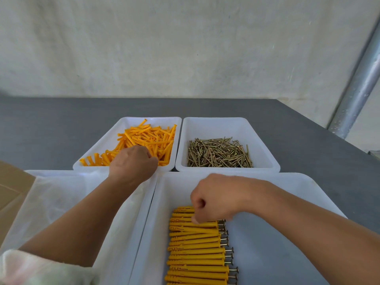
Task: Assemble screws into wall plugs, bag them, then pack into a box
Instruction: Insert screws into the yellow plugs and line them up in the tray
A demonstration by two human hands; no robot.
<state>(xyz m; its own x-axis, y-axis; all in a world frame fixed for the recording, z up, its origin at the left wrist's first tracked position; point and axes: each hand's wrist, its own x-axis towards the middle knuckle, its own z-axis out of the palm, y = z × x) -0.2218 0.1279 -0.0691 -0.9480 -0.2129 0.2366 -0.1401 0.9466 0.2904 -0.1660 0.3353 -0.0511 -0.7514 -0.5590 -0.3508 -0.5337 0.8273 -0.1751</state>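
Loose orange wall plugs [148, 138] fill the far left white tray [125, 124]. Brass screws [218, 153] lie heaped in the far right white tray [257, 136]. My left hand [133, 163] reaches into the plug tray, fingers curled down among the plugs; whether it grips one is hidden. A neat row of plugs with screws in them [197, 247] lies in the near right tray [287, 182]. My right hand [216, 198] rests at the top of that row, fingers closed on the topmost assembled plug.
The near left tray [61, 175] holds clear plastic bags [51, 202]. A cardboard box flap [12, 188] shows at the left edge. The trays stand on a dark grey table [51, 124] against a pale wall, with a metal pole [357, 87] at the right.
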